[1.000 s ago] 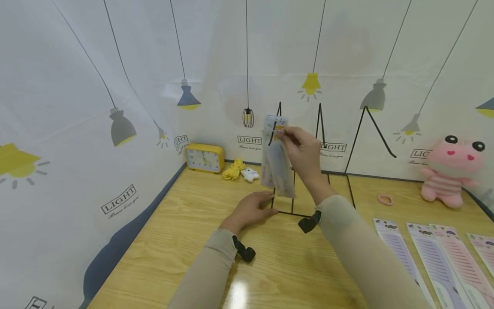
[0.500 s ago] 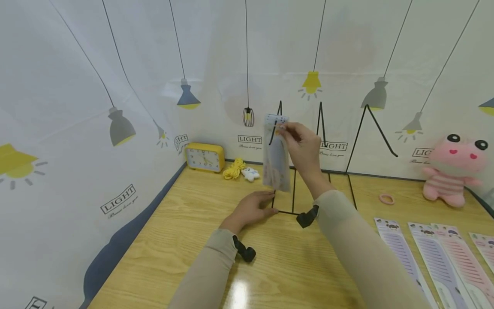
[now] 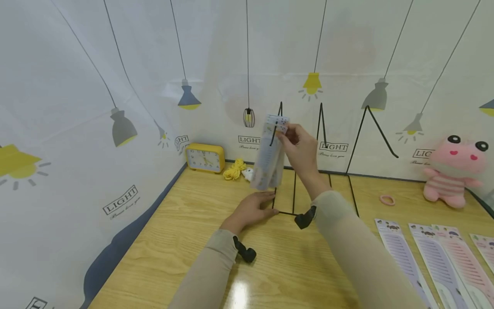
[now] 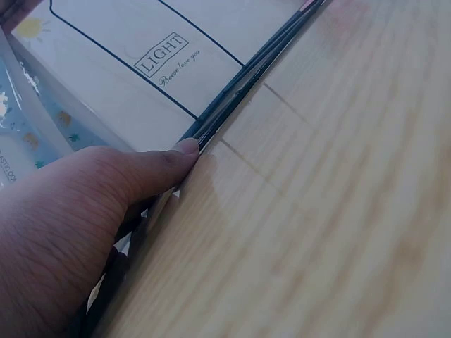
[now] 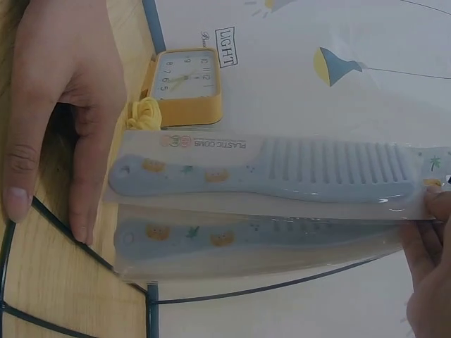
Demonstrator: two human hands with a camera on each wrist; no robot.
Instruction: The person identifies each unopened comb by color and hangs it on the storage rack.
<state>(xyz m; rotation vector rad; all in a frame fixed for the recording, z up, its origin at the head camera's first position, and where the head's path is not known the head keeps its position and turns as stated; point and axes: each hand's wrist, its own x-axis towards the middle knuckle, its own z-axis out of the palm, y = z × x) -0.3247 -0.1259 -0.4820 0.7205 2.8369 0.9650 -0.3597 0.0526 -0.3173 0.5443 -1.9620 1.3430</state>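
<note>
A black wire display stand rises at the middle back of the wooden table. My right hand pinches the top of a clear packaged blue comb at the stand's upper hook. In the right wrist view two such comb packages lie one over the other, with my fingertips at their header end. The left hand lies flat on the table, its straight fingers pressing the stand's base wire. In the left wrist view the left hand covers part of that wire.
A yellow alarm clock, a yellow cord bundle and a small white toy sit at the back left. At the right are a pink plush, a pink hair tie and several flat comb packages. Printed backdrop walls enclose the table.
The lower end of the hanging comb package has swung to the left, and my right hand has shifted slightly at the hook. The left hand stays on the base.
</note>
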